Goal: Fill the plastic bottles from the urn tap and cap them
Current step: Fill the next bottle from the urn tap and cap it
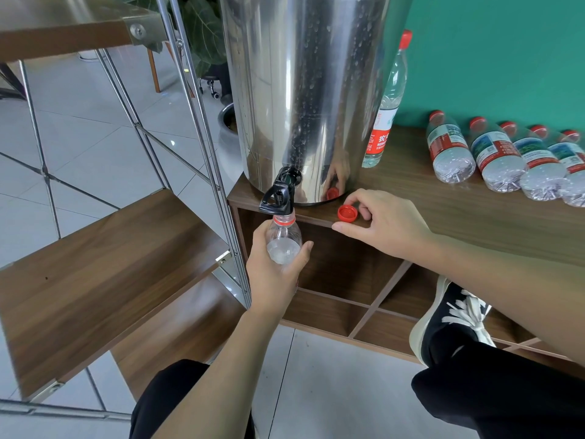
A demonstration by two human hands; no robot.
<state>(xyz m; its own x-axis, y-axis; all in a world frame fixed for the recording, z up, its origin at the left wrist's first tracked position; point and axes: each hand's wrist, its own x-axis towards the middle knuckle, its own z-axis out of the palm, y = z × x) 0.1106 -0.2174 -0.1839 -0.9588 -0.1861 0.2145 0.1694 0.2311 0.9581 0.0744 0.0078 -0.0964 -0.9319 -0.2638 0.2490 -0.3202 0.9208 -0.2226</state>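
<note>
A tall steel urn (304, 90) stands on the wooden cabinet top (443, 204), its black tap (280, 193) hanging over the front edge. My left hand (273, 274) grips an uncapped clear plastic bottle (283, 239) upright, its mouth right under the tap spout. A red cap (347, 213) lies open side up on the cabinet top near the edge. My right hand (383, 226) rests there, fingertips touching the cap's right side, thumb stretched along the edge.
A capped bottle (384, 122) stands upright to the right of the urn. Several capped bottles (503, 160) lie in a row along the green wall. A metal-framed wooden shelf (104, 274) is at my left. My shoe (449, 315) rests by the cabinet cubbies.
</note>
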